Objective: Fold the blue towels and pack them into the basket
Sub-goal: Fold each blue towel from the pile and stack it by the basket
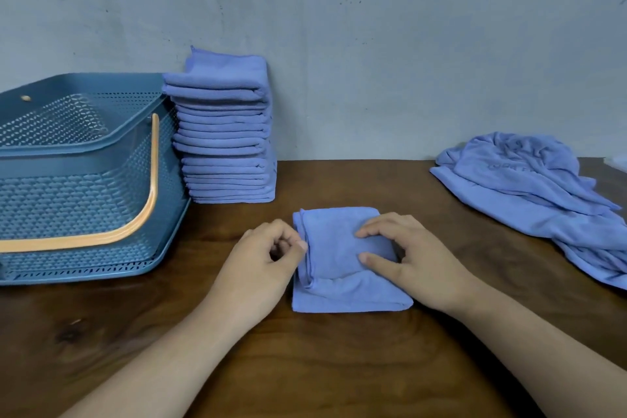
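Forearms (176,346): both bare, reaching in from the near edge and converging on one towel at mid-table
Table (339,366): dark wood, carrying everything; grey wall behind
Basket (84,153): blue perforated plastic, far left, its orange handle (154,180) lowered against the near side; no towel shows inside it
Heap of loose towels (529,193): far right, rumpled and unfolded, well apart from both hands
Stack of folded towels (227,146): just beside the basket's right wall, up against the grey wall, many layers high
Half-folded towel (339,292): flat on the table between the two hands, roughly square, with an upper flap whose doubled edge runs near-to-far along its left side
Right hand (417,261): over the towel's right half, fingers (366,232) spread and arched, forefinger and thumb tips pressing the upper flap down; it grips nothing
Left hand (261,258): at the towel's left edge, fingers curled in tight, thumb and fingertips seemingly pinching the doubled layers there
Key relation: towel lies directly ahead of both hands, while stack and basket lie away to the far left, so the left hand is the nearer one for carrying it over
Step, as judged: last squaring of the fold; packing not yet begun, with the heap still to do
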Demonstrator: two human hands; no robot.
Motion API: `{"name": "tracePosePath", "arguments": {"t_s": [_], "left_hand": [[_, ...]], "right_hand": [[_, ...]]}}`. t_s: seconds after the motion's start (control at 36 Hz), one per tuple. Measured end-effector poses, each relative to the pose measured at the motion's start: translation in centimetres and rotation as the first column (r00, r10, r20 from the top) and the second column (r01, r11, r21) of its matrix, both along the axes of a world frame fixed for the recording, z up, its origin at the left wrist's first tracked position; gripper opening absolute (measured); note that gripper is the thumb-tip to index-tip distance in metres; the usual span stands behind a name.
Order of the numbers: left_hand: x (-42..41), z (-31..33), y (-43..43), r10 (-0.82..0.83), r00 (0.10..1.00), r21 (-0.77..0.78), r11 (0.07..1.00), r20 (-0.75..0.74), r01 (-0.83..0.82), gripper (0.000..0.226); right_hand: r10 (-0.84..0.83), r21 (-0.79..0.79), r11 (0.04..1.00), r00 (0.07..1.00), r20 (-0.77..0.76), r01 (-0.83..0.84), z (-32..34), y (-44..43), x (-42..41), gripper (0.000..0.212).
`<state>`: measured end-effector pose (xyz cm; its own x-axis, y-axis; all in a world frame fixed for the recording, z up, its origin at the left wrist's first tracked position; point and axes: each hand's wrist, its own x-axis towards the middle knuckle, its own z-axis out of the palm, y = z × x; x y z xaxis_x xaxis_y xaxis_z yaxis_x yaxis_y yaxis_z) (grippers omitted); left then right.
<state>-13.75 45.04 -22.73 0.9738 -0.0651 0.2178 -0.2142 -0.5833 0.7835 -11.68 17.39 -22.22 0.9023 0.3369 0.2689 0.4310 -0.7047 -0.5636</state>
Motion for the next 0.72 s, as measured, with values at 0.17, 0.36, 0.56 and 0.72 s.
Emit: {"name": "tracePosePath", "arguments": {"t_s": [0.17, 0.36, 0.56, 0.72], "left_hand": [[-0.1, 0.0, -0.5, 0.044, 0.998, 0.099, 0.994, -0.038, -0.040, 0.048], [-0.4, 1.4, -2.6, 0.130, 0.980, 0.141, 0.984, -0.151, -0.108, 0.054], [0.0, 0.7, -2.5, 0.149, 0.976, -0.035, 0.987, -0.159, -0.157, 0.039], [-0.1, 0.5, -2.0, 0.166, 0.976, 0.015, 0.986, -0.143, -0.165, 0.034]], "right_hand": [[0.016, -0.140, 0.990, 0.999, -0.041, -0.021, 0.3, 0.4, -1.1, 0.063], [-0.027, -0.261, 0.965, 0.998, -0.055, 0.012, 0.6, 1.5, -1.7, 0.080], [-0.017, -0.243, 0.970, 0.996, -0.087, -0.005, 0.6, 1.2, -1.9, 0.084], [-0.012, -0.290, 0.957, 0.996, -0.089, -0.014, 0.3, 1.2, -2.0, 0.083]]}}
